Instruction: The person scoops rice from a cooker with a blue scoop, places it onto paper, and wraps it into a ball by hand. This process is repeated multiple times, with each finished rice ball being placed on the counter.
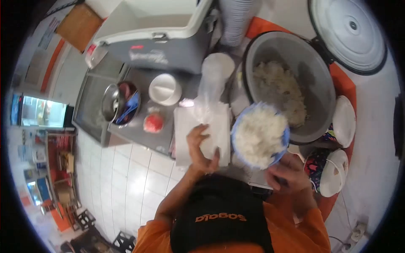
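Observation:
My right hand (288, 172) grips the near rim of a blue bowl (235, 148) heaped with white cooked rice (260, 135). This bowl overlaps the front left edge of a large rice cooker (322, 90), whose inside still holds rice (280, 90). Over a stack of white paper sheets (183, 135) is my left hand (200, 149), its fingers apart and nothing in them. A clear plastic bag (209, 90) lies at the far end of the sheets, just beyond my left fingertips.
A grey cooler box (168, 59) stands at the back, beside stacked cups (234, 21). Left of the paper are a white round container (165, 89), a red-topped bundle (153, 122) and a metal bowl (112, 103). The cooker's raised lid (350, 29) leans right, above two patterned containers (333, 173).

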{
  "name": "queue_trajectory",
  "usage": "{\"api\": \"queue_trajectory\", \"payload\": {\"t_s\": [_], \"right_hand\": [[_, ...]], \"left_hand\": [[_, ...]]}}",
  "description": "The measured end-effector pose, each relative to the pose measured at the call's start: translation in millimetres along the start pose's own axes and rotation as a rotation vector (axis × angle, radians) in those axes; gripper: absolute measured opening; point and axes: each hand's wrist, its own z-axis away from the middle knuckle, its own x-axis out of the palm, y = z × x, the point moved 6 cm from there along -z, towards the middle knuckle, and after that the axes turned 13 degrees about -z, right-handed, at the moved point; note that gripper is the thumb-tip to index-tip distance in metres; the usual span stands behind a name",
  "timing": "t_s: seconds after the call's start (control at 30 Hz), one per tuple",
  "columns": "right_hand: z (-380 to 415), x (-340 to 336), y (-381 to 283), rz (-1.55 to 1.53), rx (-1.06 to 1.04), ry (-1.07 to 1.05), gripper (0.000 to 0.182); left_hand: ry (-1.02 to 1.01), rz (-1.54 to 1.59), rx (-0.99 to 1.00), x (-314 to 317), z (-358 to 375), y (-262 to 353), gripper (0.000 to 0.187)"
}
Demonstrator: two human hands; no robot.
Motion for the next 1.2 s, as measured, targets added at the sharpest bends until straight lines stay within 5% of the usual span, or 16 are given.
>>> {"api": "queue_trajectory", "payload": {"t_s": [0.13, 0.2, 0.27, 0.3, 0.37, 0.47, 0.57, 0.67, 0.77, 0.87, 0.97, 1.13, 1.2], "right_hand": [[-52.2, 5.8, 91.5, 0.055, 0.273, -0.042, 0.03], [-99.1, -14.4, 120.8, 0.466, 0.046, 0.019, 0.028], [-151.9, -46.7, 148.3, 1.291, -0.508, 0.258, 0.031], [-180.4, -56.8, 163.0, 1.494, -0.612, 0.311, 0.035], [-215.7, -65.0, 180.3, 1.907, -0.805, 0.407, 0.043], [-216.8, -23.7, 150.0, 1.925, -1.015, 0.401, 0.058], [-268.8, -36.2, 170.9, 1.872, -0.589, 0.296, 0.067], [-269.3, -44.3, 152.9, 1.743, -0.484, 0.294, 0.071], [-281.6, -48.0, 175.9, 1.634, -0.658, 0.548, 0.074], [-276.2, -43.2, 168.7, 1.585, -0.523, 0.475, 0.071], [-271.2, -43.2, 169.8, 1.574, -0.65, 0.53, 0.068], [-175.2, -47.6, 127.8, 1.117, -0.913, 0.583, 0.053], [-120.7, -55.2, 114.7, 1.104, -0.805, 0.506, 0.049]], "left_hand": [[-0.615, -0.458, -0.084, -10.9, 92.9, -120.2, 0.068], [-0.753, -0.573, -0.102, -14.9, 111.2, -133.5, 0.101], [-0.73, -0.511, -0.227, -15.7, 129.8, -149.4, 0.121], [-0.81, -0.613, -0.213, -13.7, 137.1, -159.0, 0.139], [-0.828, -0.607, -0.301, -13.6, 141.6, -162.8, 0.139], [-0.848, -0.618, -0.373, -14.2, 139.1, -163.7, 0.141], [-0.836, -0.58, -0.367, -14.2, 142.1, -165.3, 0.142], [-0.855, -0.591, -0.381, -11.7, 141.4, -168.7, 0.143], [-0.849, -0.592, -0.377, -7.9, 143.1, -167.9, 0.143], [-0.85, -0.592, -0.382, -14.6, 140.3, -167.4, 0.143], [-0.854, -0.596, -0.368, -14.2, 142.5, -158.2, 0.14], [-0.729, -0.695, -0.232, -31.3, 157.3, -140.8, 0.127], [-0.67, -0.61, -0.201, -41.7, 162.8, -129.6, 0.113]]}}
